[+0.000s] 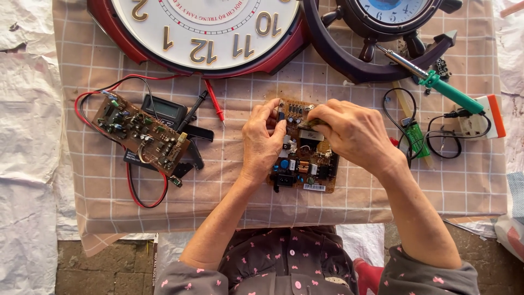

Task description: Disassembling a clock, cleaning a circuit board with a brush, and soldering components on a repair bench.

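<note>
While both hands work over it, we read the scene from the circuit board outward:

Circuit board (305,164): we see a brown rectangular board lying flat on the checked cloth (382,186), crowded with parts: a blue round capacitor, black blocks, copper-coloured coils, a black connector at its near-left corner and a white label strip on its near edge.

Left hand (263,143): we see it resting on the board's left side, fingers curled and pressed together, thumb and forefinger tips meeting on a dark part near the far-left corner.

Right hand (355,134): it covers the board's far-right part, fingertips bunched and pinching something small at the far edge; we cannot tell what it is.

Second board (141,134): well left of the circuit board, tilted, lying over a black meter (164,109) with red and black leads.

Soldering iron (436,83): right of and beyond the circuit board, green handle, tip pointing away to the left.

Large clock (207,33): beyond the circuit board, white face in a dark red frame.

Wheel-shaped clock (376,52): beyond the board to the right, dark brown.
</note>
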